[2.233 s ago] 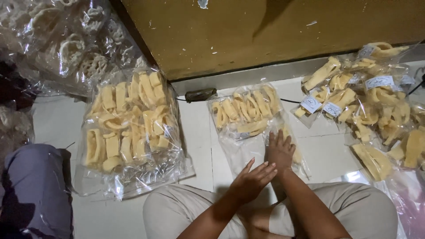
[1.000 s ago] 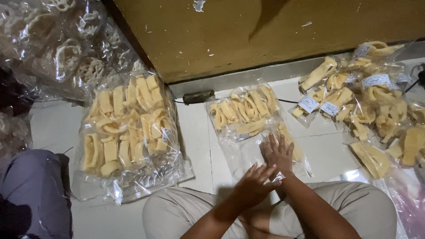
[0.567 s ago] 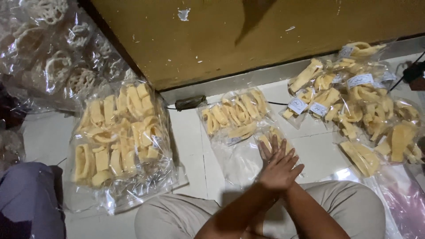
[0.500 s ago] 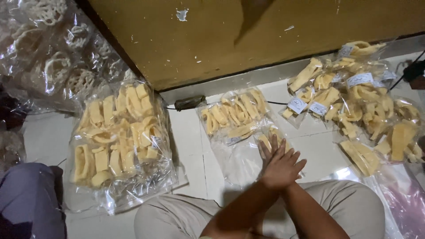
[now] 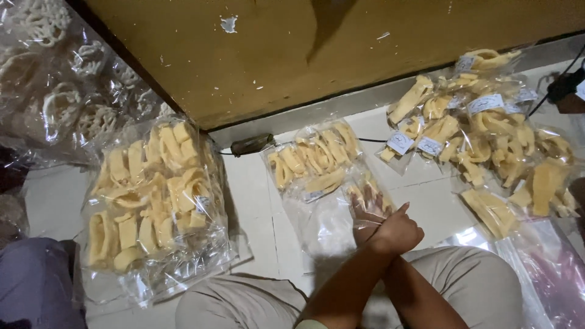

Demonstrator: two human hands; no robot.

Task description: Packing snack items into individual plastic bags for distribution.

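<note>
**Pressing flat a clear bag of yellow crackers**

Crossing at the wrists, the left hand (image 5: 399, 231) lay loosely curled over the right hand (image 5: 367, 207), whose spread fingers pressed a clear plastic bag (image 5: 332, 216) on the white tiled floor (image 5: 250, 201), just below a small filled packet of crackers (image 5: 314, 161). The bag looked light, slippery and limp, its contents brittle; its open edge seemed the safest hold.
</note>
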